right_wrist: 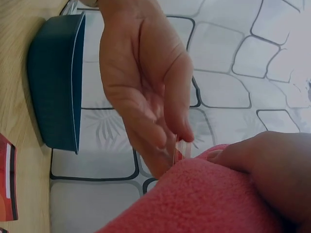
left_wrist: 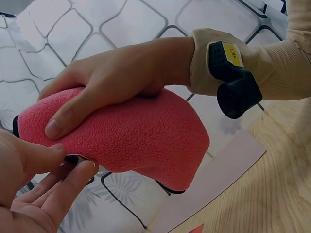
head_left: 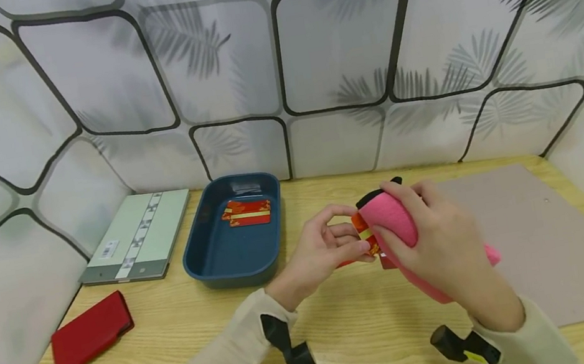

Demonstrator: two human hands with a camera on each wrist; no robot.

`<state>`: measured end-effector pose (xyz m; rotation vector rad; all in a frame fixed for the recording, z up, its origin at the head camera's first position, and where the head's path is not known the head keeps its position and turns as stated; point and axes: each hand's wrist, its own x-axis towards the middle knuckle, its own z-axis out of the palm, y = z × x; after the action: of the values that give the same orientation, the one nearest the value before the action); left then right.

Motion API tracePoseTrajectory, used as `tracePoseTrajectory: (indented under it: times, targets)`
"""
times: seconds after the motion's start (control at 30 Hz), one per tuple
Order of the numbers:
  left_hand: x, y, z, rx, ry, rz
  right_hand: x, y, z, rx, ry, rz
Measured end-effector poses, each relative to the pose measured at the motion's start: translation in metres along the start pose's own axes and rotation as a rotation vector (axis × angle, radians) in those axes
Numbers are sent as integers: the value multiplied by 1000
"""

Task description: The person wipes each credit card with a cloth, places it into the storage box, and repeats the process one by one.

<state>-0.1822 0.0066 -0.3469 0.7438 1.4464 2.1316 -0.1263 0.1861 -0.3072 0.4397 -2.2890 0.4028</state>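
My left hand (head_left: 324, 246) pinches a red and orange card (head_left: 364, 233) with a gold stripe by its edge, between thumb and fingers. A fuzzy pink cloth (head_left: 395, 217) with black edging is bunched in my right hand (head_left: 445, 244), its thumb and fingers curled round it. The cloth touches the card and covers part of it, above the wooden table. In the left wrist view the cloth (left_wrist: 131, 131) hides most of the card. Below the hands a red card (head_left: 387, 261) shows partly on the table; another red card (right_wrist: 7, 179) lies at the left of the right wrist view.
A dark blue tray (head_left: 242, 265) left of my hands holds red cards (head_left: 248, 213) with gold stripes. Farther left are a pale green folder-like box (head_left: 136, 237) and a red wallet-like case (head_left: 91, 331). A greyish-pink board (head_left: 556, 243) lies flat at the right.
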Motion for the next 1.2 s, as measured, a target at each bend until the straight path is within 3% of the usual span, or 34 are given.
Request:
tracePoseTrajectory:
  times: [0.5,1.2]
  targets:
    - [-1,0,0,-16,-18,10,-3,-7,0,63,-22,-12]
    - [0,-1,0,48,36,-8,4,23,-2,-7,-37,86]
